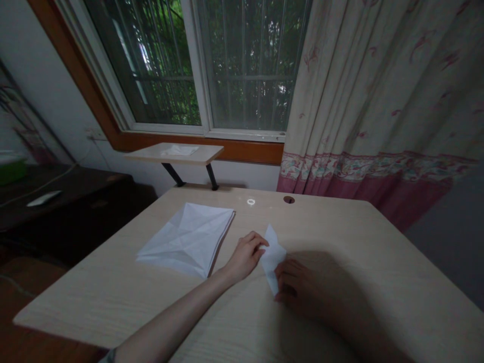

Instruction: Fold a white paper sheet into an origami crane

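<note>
A small folded piece of white paper (273,257), pointed at its top and bottom, is held between my two hands just over the desk. My left hand (247,252) pinches its left edge with thumb and fingertips. On the other side, my right hand (297,282) grips the lower right edge, its fingers curled and in shadow. To the left lies a stack of white paper sheets (189,239) with crease lines across the top one.
The pale wooden desk (333,222) has a round cable hole (289,199) near its back edge. A small raised shelf (151,153) at the back left carries another white paper piece (179,150). Behind stand a window and a floral curtain (363,101); a dark cabinet (83,191) is at left.
</note>
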Demonstrator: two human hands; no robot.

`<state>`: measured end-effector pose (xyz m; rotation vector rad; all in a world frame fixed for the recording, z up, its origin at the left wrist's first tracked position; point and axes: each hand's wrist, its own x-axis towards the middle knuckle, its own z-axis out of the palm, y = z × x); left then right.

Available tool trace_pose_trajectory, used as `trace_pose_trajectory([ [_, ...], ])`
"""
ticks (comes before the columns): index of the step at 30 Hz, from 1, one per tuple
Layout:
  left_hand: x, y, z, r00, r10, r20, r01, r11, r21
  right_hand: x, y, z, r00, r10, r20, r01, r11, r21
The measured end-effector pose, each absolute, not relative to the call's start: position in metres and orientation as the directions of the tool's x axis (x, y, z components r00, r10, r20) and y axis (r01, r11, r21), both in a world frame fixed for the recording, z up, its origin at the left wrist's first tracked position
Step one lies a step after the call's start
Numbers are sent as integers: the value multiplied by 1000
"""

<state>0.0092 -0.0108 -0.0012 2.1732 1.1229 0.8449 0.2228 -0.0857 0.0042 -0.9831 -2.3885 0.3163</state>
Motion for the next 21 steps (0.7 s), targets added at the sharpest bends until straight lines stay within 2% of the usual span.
trace_pose_trajectory([
  [3,9,-11,-1,440,853,282,488,-491,722,226,-84,1,-578,678,455,536,736,-414],
  [8,10,-13,-2,443,844,302,409,-490,769,235,-77,-10,-428,718,549,659,663,-355],
  [15,9,-15,-1,543,767,342,270,-545,793,242,-69,-17,-375,776,506,693,598,-404],
  [21,9,-15,0,572,743,347,272,-571,774,242,-67,-18,-377,787,489,686,592,-423],
])
